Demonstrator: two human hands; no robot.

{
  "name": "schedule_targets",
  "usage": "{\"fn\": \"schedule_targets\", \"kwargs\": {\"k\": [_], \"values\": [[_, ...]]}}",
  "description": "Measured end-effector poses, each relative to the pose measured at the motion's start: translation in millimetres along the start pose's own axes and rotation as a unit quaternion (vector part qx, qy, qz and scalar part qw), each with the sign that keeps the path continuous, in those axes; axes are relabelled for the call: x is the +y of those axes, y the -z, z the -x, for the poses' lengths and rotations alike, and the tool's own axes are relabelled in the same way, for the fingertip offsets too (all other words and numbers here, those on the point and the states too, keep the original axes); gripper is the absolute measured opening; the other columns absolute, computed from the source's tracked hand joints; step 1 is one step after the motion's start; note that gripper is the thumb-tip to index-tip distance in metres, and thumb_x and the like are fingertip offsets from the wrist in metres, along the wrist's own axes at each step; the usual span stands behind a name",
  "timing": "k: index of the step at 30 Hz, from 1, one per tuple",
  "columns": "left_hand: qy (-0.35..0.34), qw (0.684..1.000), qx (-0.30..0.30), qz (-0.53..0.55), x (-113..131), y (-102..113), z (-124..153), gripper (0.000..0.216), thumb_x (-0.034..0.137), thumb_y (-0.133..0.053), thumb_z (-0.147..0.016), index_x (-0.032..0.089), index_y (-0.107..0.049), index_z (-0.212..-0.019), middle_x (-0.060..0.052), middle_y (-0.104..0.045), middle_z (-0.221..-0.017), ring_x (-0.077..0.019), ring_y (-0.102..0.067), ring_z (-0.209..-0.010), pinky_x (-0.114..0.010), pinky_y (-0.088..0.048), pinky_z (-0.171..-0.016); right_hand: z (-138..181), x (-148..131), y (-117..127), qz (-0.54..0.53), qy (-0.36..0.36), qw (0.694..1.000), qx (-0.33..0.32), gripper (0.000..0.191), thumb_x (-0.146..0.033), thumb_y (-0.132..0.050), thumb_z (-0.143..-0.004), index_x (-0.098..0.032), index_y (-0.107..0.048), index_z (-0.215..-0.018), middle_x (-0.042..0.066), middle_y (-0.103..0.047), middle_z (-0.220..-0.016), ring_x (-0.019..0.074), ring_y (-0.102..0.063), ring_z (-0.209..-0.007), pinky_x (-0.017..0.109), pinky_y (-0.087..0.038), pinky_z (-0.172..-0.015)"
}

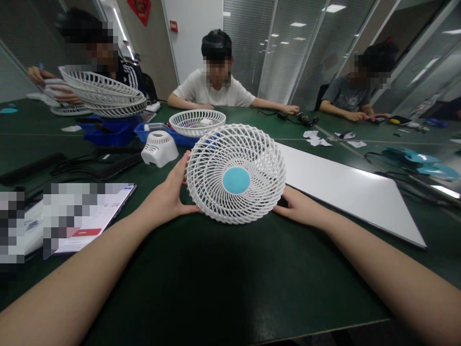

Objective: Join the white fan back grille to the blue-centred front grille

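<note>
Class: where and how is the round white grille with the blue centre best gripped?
Probably by opposite edges of the white grille, from left and right, as the left hand and right hand show: it is wide and round, its face towards the camera.

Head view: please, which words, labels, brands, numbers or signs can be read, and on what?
"6-24" (separator unclear): white tablet-like panel, left; the rest pixelated or too small.
Red wall diamond: too blurred.
Small red wall sign: too small.
White grille: none visible.
</note>
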State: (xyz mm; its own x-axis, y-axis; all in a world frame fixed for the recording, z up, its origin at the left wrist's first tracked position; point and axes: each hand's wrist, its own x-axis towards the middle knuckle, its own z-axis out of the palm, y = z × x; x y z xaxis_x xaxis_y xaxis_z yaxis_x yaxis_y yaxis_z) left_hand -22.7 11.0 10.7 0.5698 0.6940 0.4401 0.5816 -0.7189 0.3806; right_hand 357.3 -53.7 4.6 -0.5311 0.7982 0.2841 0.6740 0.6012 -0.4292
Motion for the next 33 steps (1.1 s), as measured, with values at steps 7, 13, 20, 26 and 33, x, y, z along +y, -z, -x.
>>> {"fn": "schedule_targets", "kwargs": {"k": [7, 13, 20, 26, 33], "values": [[0.007, 1.0, -0.002, 0.003, 1.1, 0.9, 0.3, 0.135, 0.067, -0.081, -0.066, 0.039, 0.013, -0.158, -0.011, -0.006, -0.171, -0.0452, -0.016, -0.153, -0.067, -0.034, -0.117, 0.1, 0.8, -0.3, 0.0, -0.004, 1.0, -0.001, 0.053, -0.028, -0.062, -0.093, -0.028, -0.051, -0.145, 0.007, -0.054, -0.149, 0.0289, -0.052, -0.137, 0.052, -0.042, -0.116], [0.003, 1.0, -0.003, -0.002, 1.3, 1.1, 0.0, 0.135, 0.067, -0.081, -0.065, 0.038, 0.012, -0.159, -0.012, -0.006, -0.171, -0.0455, -0.018, -0.153, -0.068, -0.034, -0.116, 1.2, 4.7, -1.2, 0.004, -0.007, 1.0, -0.002, 0.055, -0.028, -0.063, -0.093, -0.029, -0.049, -0.146, 0.007, -0.053, -0.15, 0.0296, -0.051, -0.138, 0.054, -0.041, -0.117], [0.013, 1.0, -0.006, -0.002, 1.7, 1.0, 0.3, 0.136, 0.068, -0.081, -0.065, 0.037, 0.013, -0.159, -0.012, -0.005, -0.171, -0.047, -0.018, -0.152, -0.068, -0.034, -0.116, 0.3, 3.9, -1.3, 0.001, -0.004, 1.0, -0.004, 0.053, -0.026, -0.061, -0.093, -0.028, -0.05, -0.145, 0.007, -0.053, -0.15, 0.029, -0.05, -0.14, 0.054, -0.04, -0.117], [0.021, 1.0, -0.012, -0.003, 2.4, 1.4, 0.3, 0.136, 0.069, -0.08, -0.065, 0.038, 0.014, -0.158, -0.013, -0.005, -0.171, -0.0472, -0.014, -0.153, -0.069, -0.032, -0.116, 0.4, 3.5, -1.2, -0.001, -0.007, 1.0, 0.002, 0.054, -0.026, -0.062, -0.093, -0.029, -0.05, -0.145, 0.006, -0.053, -0.15, 0.0289, -0.049, -0.14, 0.053, -0.04, -0.118], [0.008, 1.0, -0.002, 0.002, 2.5, 0.9, 0.3, 0.135, 0.066, -0.081, -0.066, 0.038, 0.012, -0.159, -0.012, -0.006, -0.17, -0.0459, -0.017, -0.153, -0.067, -0.035, -0.116, 0.5, 4.3, -1.1, -0.01, -0.009, 1.0, 0.007, 0.053, -0.028, -0.063, -0.092, -0.03, -0.052, -0.144, 0.006, -0.055, -0.149, 0.0292, -0.052, -0.138, 0.053, -0.04, -0.118]]}}
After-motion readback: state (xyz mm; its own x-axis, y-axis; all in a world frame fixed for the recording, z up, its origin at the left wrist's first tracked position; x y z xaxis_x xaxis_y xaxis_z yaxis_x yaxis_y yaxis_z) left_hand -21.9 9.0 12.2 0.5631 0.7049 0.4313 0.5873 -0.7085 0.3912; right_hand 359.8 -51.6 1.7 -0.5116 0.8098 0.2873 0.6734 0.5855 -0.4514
